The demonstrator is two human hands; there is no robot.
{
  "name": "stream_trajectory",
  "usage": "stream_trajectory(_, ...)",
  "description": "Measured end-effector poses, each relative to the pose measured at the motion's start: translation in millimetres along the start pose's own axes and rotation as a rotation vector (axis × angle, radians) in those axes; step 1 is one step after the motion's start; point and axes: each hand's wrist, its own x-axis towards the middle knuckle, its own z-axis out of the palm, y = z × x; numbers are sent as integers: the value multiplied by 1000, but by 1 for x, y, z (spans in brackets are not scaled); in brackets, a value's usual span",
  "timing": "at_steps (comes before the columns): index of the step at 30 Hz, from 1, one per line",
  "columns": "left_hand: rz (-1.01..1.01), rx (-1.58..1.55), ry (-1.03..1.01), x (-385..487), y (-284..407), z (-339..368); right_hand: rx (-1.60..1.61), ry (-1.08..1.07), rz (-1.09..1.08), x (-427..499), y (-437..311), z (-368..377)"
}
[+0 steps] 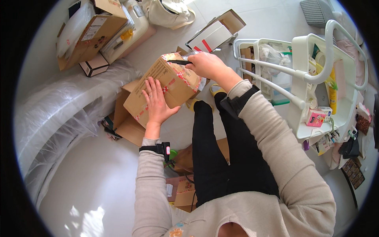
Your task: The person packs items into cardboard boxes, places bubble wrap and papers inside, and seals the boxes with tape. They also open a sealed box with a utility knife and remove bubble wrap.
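Note:
A cardboard box (174, 77) with red-and-white printed tape along its edges is tilted in front of me. My left hand (156, 102) lies flat on its side, fingers spread. In my right hand (207, 65) is a dark, slim cutter-like tool (179, 62), its tip at the taped upper edge of the box. Whether the tip has gone into the tape cannot be made out. Under and behind this box is another open cardboard box (125, 126), partly covered by it. Clear plastic shows at the box's far right side, behind my right hand.
A white rolling cart (302, 118) with filled bins stands at the right. Plastic film (68, 86) covers a piece of furniture at the left. An open carton (99, 29) holds bubble wrap, upper left. A white box (211, 37) and a cream bag (165, 13) lie ahead on the floor.

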Motion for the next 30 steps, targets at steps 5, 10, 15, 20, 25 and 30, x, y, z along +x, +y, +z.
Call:
stream_trajectory(5, 0, -3, 10, 2, -1, 3, -47, -74, 41, -1, -2, -8)
stream_trajectory(10, 4, -5, 15, 2, -4, 4, -45, -81, 48, -6, -5, -8)
stream_trajectory(15, -16, 1, 33, 2, -8, 8, -71, -104, 17, -16, -3, -7)
stream_trajectory(20, -31, 2, 24, 7, -15, 7, -150, -171, 51, -42, 4, 0)
stream_trajectory(25, -37, -27, 37, 4, -16, 7, -69, -127, 5, -63, 14, 3)
stream_trajectory(30, -458, -21, 266, -32, -43, 18, -21, -130, 49, -71, 21, 1)
